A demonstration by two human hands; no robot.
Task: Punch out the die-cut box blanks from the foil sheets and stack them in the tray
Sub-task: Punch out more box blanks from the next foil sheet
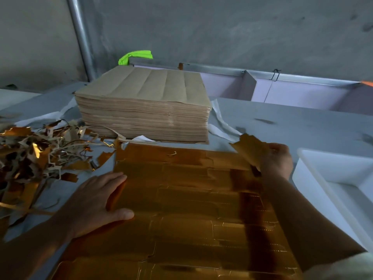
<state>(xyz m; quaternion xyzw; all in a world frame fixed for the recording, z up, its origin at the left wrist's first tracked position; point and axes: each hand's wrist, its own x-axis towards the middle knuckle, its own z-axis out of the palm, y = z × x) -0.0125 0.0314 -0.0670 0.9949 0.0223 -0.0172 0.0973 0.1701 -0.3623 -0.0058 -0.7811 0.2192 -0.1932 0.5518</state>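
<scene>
**Two hands stripping waste from a gold sheet**

Head view: the left hand (101, 201) lies spread, pressing the foil sheet (181, 199) flat on the table. Across the sheet, the right hand (276, 160) pinches a torn scrap (250, 150) at the far corner. Just beyond that grip sits the white tray (314, 188). Judged stage: edge-stripping; next, discard the scrap and free the blanks.

Two hands (96, 201), one gold foil sheet (191, 209), one brown stack (145, 106), one white tray (331, 190), one scrap heap (30, 154).
</scene>
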